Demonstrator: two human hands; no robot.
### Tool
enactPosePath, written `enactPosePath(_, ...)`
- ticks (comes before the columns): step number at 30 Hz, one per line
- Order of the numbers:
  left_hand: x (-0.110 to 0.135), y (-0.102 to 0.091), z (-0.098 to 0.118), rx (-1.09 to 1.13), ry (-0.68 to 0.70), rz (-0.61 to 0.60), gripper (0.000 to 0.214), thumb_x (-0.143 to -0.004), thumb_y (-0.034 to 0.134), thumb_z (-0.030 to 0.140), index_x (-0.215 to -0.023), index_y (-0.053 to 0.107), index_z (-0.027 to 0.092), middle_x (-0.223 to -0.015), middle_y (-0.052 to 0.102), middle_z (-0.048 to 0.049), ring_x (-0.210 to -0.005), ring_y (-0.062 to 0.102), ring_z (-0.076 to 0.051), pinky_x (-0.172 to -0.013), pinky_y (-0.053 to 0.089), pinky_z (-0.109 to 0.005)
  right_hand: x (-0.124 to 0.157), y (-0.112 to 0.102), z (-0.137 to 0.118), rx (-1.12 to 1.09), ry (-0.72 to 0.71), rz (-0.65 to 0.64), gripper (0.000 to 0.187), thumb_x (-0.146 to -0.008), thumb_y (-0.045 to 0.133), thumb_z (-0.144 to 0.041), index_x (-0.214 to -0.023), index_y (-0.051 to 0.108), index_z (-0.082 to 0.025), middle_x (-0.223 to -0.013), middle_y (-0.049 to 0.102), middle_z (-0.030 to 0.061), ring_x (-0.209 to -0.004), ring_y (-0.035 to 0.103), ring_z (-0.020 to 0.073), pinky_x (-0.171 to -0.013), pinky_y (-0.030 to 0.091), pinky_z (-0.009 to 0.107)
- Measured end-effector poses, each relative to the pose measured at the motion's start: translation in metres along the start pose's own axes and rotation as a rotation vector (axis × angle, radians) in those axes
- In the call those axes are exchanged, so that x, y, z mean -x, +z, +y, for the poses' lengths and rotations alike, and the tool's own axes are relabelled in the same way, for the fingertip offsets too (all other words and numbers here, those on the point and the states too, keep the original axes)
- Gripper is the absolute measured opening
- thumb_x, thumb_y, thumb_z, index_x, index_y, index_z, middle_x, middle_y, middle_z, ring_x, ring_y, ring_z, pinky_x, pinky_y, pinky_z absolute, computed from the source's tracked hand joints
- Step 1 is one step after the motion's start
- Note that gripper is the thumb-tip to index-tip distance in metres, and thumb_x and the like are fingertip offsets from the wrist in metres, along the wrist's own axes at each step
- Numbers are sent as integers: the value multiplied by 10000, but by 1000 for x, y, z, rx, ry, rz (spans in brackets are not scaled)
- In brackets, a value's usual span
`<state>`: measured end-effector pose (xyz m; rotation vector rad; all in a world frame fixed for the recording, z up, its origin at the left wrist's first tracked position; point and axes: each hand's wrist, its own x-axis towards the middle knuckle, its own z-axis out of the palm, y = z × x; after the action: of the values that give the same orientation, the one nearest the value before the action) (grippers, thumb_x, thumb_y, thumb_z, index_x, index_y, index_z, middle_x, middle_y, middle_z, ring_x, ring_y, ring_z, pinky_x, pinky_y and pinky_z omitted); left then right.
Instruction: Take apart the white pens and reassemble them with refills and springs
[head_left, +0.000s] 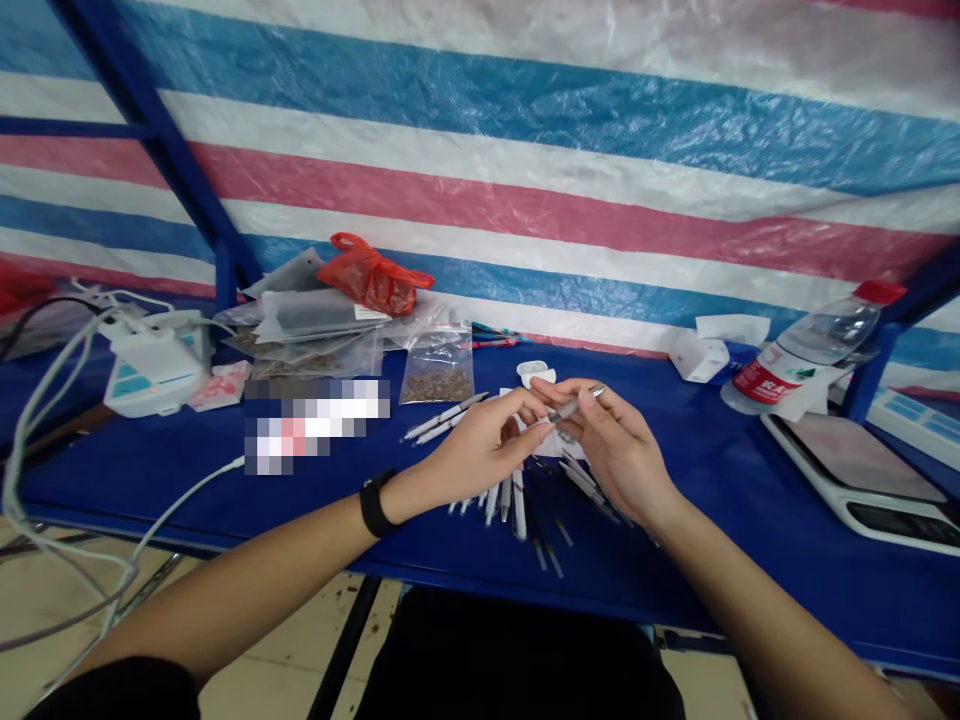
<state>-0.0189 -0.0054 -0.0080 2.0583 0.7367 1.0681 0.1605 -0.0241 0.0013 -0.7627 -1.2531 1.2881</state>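
Both of my hands meet over the blue table, holding a slim pen between them at a slant. My left hand pinches its lower left end; fingers of my right hand close round the metal-tipped upper right end. Beneath and beside the hands lie several white pen parts and thin dark refills. More white pens are partly covered by my right hand. To the left, a few pens lie side by side. A small open white case sits just behind my fingers.
Behind are a bag of brown bits, stacked plastic bags and a red bag. Left stands a white power strip with cables. Right are a bottle, a white box and a scale. Striped sheeting hangs behind.
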Motion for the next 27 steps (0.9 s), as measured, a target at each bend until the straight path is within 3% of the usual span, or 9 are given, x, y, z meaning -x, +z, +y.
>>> enactPosePath(5, 3, 5, -10, -285, 171, 155, 128, -1018, 508, 283, -953, 583, 202, -785, 616, 21, -626, 571, -106, -619, 449, -223, 2, 7, 11, 59, -71, 68, 313, -894, 707, -547, -999, 777, -261, -1218, 763, 67, -1178, 686, 268, -1077, 502, 490)
enactPosePath(11, 4, 1, -14, -538, 319, 160, 131, -1044, 470, 269, -997, 567, 196, -861, 659, -12, -646, 607, -113, -615, 464, -224, -1, 2, 14, 216, -31, 240, 308, -771, 815, -530, -786, 810, -222, -937, 812, 75, -970, 740, 290, -910, 571, 449)
enactPosePath(15, 3, 1, -10, -640, 376, 190, 149, -1050, 446, 251, -1003, 570, 185, -858, 662, -24, -659, 626, -123, -592, 458, -223, -2, -4, 7, 311, -52, 279, 323, -769, 817, -518, -892, 777, -221, -898, 791, 59, -850, 724, 240, -779, 577, 373)
enactPosePath(19, 0, -2, -10, -678, 373, 218, 169, -1054, 438, 252, -1030, 587, 177, -868, 659, -29, -653, 633, -118, -567, 453, -209, -5, -18, -10, 390, -82, 141, 342, -796, 798, -502, -1008, 729, -244, -948, 764, 47, -851, 706, 210, -680, 563, 306)
enactPosePath(23, 0, -4, -13, -716, 413, 209, 183, -1055, 451, 254, -1064, 609, 162, -875, 670, -34, -659, 644, -126, -572, 466, -216, -11, -30, -20, 612, -142, -49, 320, -852, 735, -524, -912, 729, -210, -800, 729, 35, -680, 655, 174, -638, 534, 301)
enactPosePath(27, 0, -4, -15, -778, 431, 173, 213, -1056, 442, 260, -1036, 631, 163, -852, 680, -36, -660, 655, -140, -571, 472, -232, -13, -32, -15, 821, -188, -73, 514, -934, 559, -644, -674, 606, -203, -564, 603, -2, -515, 540, 137, -531, 428, 264)
